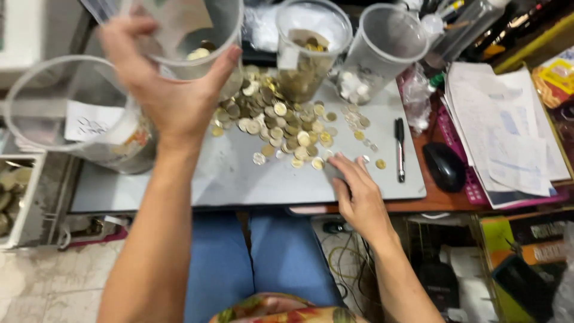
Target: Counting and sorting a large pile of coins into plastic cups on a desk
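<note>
Gripping a clear cup (191, 36) tilted mouth-toward-camera, left hand (161, 90) wraps it; right hand (356, 191) presses coins (281, 119) flat.

4 clear cups (311, 48), 1 pen (399, 149), 1 mouse (445, 166) (coins (281, 122) uncountable).

So the bench (239, 185) has a grey mat-like top with a wooden edge showing on the right. A big heap of coins (281, 119) is spread across the middle. Behind it stand two clear plastic cups (311, 54), one packed with coins, the other tilted. A black pen (399, 149) lies right of the coins, then a black mouse (444, 166) and a stack of papers (502, 131).
</note>
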